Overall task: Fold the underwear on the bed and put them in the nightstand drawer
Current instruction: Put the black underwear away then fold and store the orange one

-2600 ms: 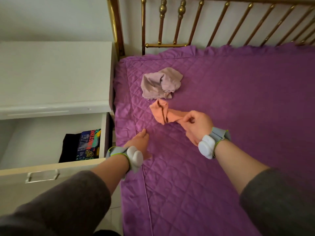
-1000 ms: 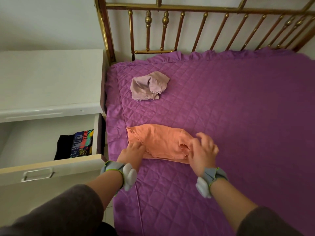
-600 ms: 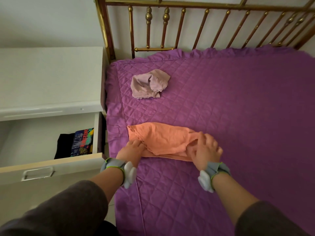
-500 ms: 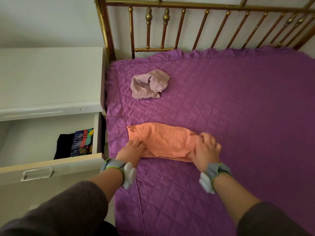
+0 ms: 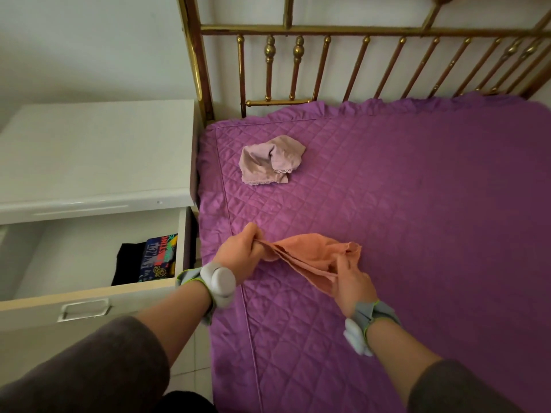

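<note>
Orange underwear (image 5: 310, 253) in fingers (image 5: 253, 236): left hand (image 5: 238, 254), right hand (image 5: 351, 283).

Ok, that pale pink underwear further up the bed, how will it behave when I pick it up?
Probably floppy: the pink underwear lies crumpled in soft folds on the purple quilt, so it should sag from wherever it's pinched. Likely very light, being thin cloth like the orange underwear drooping between the left hand and right hand.

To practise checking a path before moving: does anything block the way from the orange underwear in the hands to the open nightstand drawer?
Nothing visible does. The left hand and right hand grip the orange underwear beside the open nightstand drawer; folded clothes occupy only its end nearest the bed.
</note>
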Demonstrator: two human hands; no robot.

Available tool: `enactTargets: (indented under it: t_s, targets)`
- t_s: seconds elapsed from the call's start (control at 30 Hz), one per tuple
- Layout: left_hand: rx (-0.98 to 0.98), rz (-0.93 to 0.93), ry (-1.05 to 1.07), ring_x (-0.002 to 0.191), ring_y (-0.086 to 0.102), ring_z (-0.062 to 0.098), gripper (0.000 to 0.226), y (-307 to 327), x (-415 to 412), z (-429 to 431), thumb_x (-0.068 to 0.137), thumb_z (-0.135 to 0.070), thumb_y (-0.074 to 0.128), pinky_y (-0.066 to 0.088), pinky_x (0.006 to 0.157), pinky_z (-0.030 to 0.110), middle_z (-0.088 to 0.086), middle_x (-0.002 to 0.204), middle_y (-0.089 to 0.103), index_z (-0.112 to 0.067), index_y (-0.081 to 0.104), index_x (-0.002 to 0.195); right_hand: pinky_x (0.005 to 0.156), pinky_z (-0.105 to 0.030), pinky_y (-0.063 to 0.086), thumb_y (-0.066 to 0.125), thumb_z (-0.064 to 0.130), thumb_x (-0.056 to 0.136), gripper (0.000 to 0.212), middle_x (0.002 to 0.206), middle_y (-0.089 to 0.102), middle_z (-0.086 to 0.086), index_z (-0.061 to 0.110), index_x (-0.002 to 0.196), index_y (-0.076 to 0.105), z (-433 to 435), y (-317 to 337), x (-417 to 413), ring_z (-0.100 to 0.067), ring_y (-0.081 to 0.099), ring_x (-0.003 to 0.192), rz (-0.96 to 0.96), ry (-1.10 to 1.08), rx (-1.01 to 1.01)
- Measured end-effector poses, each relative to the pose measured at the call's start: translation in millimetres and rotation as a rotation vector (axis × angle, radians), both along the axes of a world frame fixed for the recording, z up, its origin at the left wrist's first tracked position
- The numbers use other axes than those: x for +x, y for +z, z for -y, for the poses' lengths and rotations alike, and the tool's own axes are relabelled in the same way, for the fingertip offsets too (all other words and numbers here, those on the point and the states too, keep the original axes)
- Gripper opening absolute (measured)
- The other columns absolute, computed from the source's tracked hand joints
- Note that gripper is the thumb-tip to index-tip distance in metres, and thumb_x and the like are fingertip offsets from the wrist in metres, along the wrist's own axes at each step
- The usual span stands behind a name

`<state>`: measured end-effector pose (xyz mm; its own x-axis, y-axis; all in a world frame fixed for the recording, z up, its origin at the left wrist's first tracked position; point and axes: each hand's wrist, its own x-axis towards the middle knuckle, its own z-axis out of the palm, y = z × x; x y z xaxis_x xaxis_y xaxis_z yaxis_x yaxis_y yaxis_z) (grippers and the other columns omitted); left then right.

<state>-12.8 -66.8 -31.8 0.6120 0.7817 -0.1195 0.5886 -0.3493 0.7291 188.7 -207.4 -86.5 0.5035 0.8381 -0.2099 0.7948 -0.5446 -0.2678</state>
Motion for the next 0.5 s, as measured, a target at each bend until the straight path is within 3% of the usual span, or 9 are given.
enactTargets:
  t_s: [0.07, 0.17, 0.27, 0.37, 0.43, 0.5]
  targets:
    - [-0.038, -0.067, -0.112, 0.062, 0.056, 0.017, 0.012, 10.3, -6.7, -8.1, 0.091, -0.02, 0.055, 0.044, 0.059, 0.026, -0.001, 0.072, 0.06, -0.015, 0.045, 0.087, 0.085, -0.038, 0.046, 0.044, 0.008, 0.087, 0.026, 0.122, 0.055, -0.007, 0.017, 0.11, 0.054, -2.8, 10.2, 10.5, -0.035, 0.059, 0.103, -0.063, -0.011, 0.078]
    - [0.004, -0.265, -0.228, 0.072, 0.064, 0.022, 0.016, 20.7, -14.8, -21.0, 0.087, -0.027, 0.063, 0.048, 0.068, 0.031, 0.004, 0.076, 0.067, -0.013, 0.06, 0.084, 0.088, -0.038, 0.044, 0.048, 0.009, 0.087, 0.019, 0.11, 0.061, -0.009, 0.012, 0.098, 0.062, -11.3, 34.1, 30.2, -0.031, 0.059, 0.104, -0.04, -0.009, 0.188]
    - [-0.001, -0.189, -0.189, 0.07, 0.056, 0.009, 0.025, 38.4, -9.0, -30.6, 0.085, -0.036, 0.065, 0.041, 0.065, 0.017, 0.0, 0.07, 0.065, -0.013, 0.067, 0.077, 0.09, -0.04, 0.037, 0.052, 0.017, 0.089, 0.015, 0.108, 0.066, -0.005, 0.015, 0.102, 0.059, -24.9, 62.5, 35.7, -0.028, 0.059, 0.106, 0.005, -0.053, 0.267]
    - [-0.005, -0.136, -0.206, 0.051, 0.047, -0.004, 0.03, 62.1, 6.0, -31.9, 0.082, -0.042, 0.067, 0.039, 0.054, 0.012, -0.013, 0.056, 0.056, -0.015, 0.066, 0.07, 0.088, -0.038, 0.041, 0.067, 0.045, 0.078, 0.04, 0.11, 0.064, 0.002, 0.02, 0.107, 0.057, -30.8, 81.1, 12.1, -0.021, 0.059, 0.103, -0.133, 0.106, 0.445]
    - [-0.008, -0.102, -0.255, 0.053, 0.053, -0.01, 0.019, 76.1, 14.7, -30.0, 0.083, -0.041, 0.066, 0.042, 0.056, 0.006, -0.017, 0.065, 0.065, -0.023, 0.074, 0.081, 0.087, -0.033, 0.04, 0.067, 0.061, 0.068, 0.051, 0.117, 0.06, 0.01, 0.027, 0.105, 0.056, -33.6, 78.6, -6.8, -0.014, 0.055, 0.106, -0.179, 0.265, 0.392]
    - [-0.002, -0.041, -0.276, 0.068, 0.061, -0.011, 0.019, 90.6, 18.6, -30.2, 0.083, -0.037, 0.067, 0.045, 0.066, 0.004, -0.015, 0.082, 0.073, -0.025, 0.075, 0.095, 0.095, -0.034, 0.034, 0.066, 0.058, 0.071, 0.049, 0.131, 0.048, 0.011, 0.028, 0.109, 0.058, -38.0, 69.6, -14.8, -0.014, 0.045, 0.121, -0.075, 0.389, 0.289]
